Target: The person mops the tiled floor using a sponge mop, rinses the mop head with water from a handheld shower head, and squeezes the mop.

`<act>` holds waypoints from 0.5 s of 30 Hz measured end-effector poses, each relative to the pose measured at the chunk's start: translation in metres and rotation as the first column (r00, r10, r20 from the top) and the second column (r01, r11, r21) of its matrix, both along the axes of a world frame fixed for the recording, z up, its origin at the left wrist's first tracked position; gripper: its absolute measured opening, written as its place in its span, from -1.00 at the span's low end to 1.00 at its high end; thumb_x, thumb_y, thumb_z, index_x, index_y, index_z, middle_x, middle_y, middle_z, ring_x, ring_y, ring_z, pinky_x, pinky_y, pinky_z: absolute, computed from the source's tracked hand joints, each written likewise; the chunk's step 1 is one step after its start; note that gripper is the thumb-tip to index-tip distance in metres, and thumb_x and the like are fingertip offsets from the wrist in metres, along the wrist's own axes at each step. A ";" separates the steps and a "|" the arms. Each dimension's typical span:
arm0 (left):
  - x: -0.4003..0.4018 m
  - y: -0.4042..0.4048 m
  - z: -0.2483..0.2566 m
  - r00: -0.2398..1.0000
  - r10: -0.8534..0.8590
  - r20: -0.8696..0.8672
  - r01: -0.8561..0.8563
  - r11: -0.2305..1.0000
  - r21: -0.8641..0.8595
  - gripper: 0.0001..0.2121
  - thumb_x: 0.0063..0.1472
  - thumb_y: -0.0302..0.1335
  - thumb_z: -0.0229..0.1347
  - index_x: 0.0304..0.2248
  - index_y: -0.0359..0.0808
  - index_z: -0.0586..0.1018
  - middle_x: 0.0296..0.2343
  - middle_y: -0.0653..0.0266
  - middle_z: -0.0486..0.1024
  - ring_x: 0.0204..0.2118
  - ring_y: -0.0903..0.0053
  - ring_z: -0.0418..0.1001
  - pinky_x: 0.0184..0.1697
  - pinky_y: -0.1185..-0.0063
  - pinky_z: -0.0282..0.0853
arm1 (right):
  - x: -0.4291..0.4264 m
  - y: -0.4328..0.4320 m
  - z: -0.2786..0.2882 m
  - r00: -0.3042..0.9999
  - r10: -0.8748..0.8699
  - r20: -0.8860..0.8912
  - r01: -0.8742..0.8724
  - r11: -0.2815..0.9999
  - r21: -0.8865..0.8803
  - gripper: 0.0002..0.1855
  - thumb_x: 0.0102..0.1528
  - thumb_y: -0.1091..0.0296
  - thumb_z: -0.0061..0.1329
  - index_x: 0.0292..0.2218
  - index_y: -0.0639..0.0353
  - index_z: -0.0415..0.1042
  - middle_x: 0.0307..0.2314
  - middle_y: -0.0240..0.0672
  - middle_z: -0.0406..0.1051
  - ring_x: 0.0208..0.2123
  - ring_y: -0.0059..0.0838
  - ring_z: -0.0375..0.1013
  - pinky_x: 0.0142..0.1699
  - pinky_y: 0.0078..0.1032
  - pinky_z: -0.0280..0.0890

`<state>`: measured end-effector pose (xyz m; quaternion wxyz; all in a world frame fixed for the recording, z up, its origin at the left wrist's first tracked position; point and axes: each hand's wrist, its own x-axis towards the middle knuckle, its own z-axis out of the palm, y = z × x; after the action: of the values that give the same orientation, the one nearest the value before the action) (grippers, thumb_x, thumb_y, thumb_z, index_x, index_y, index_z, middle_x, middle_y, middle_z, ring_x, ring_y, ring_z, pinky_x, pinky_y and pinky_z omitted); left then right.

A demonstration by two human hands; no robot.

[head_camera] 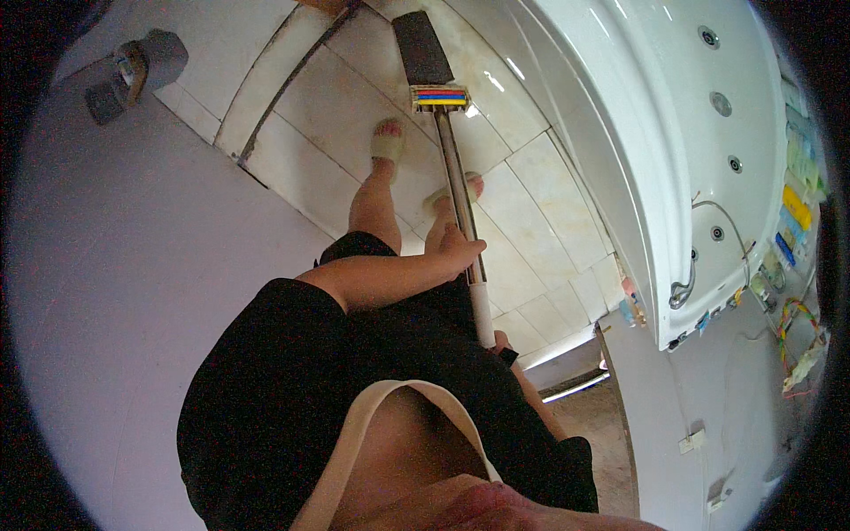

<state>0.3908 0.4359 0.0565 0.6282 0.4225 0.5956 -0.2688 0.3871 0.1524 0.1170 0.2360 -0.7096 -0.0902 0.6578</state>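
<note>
A mop with a shiny metal pole [455,172] runs up the middle of the view. My left hand [461,252] is wrapped around the lower part of that pole. Its white grip end [482,315] is held by my right hand [503,342], mostly hidden behind the handle and my black clothing. On the floor, the mop head [439,99] carries red, blue and yellow strips. A dark rectangular piece [423,48] lies directly beyond it; whether the two are joined, I cannot tell.
My feet in pale slippers [387,143] stand on light floor tiles [524,219]. A white bathtub [637,166] curves along the right, with bottles and packets [797,207] on its far rim. To the left, a raised edge [282,79] meets a plain wall [146,265] bearing a grey holder [159,60].
</note>
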 end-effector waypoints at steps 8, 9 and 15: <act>-0.011 -0.015 -0.042 0.926 0.376 0.027 -0.367 0.916 -0.161 -0.45 -0.14 -0.45 0.14 -0.19 -0.37 0.11 -0.48 0.07 0.33 -0.50 0.30 0.39 -0.56 0.46 0.36 | 0.007 -0.002 0.007 0.920 0.263 -0.291 -0.376 0.801 -0.467 -0.41 -0.22 -0.12 0.06 -0.41 0.32 0.35 -0.55 -0.17 0.39 -0.52 -0.37 0.36 -0.43 -0.44 0.25; -0.014 -0.015 -0.049 0.959 0.281 0.026 -0.276 0.954 -0.115 -0.35 -0.14 -0.51 0.16 -0.10 -0.19 0.02 -0.44 0.13 0.30 -0.49 0.30 0.38 -0.63 0.41 0.40 | 0.014 0.016 0.020 0.952 0.189 -0.240 -0.275 0.873 -0.404 -0.41 -0.20 -0.12 0.04 -0.38 0.31 0.35 -0.53 -0.17 0.40 -0.49 -0.35 0.37 -0.39 -0.44 0.25; 0.003 -0.007 -0.027 0.770 0.638 0.032 -0.625 0.763 -0.167 -0.47 -0.02 -0.39 0.11 -0.12 -0.19 0.06 -0.46 0.12 0.33 -0.53 0.36 0.38 -0.60 0.39 0.39 | 0.038 0.070 0.057 0.956 0.116 -0.271 -0.184 0.952 -0.244 -0.49 -0.09 -0.07 -0.03 -0.31 0.26 0.35 -0.47 -0.20 0.42 -0.38 -0.36 0.39 -0.29 -0.44 0.25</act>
<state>0.3937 0.4289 0.0296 0.7363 0.1613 0.6538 -0.0661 0.4253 0.2222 0.1738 0.0970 -0.6358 -0.0242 0.7653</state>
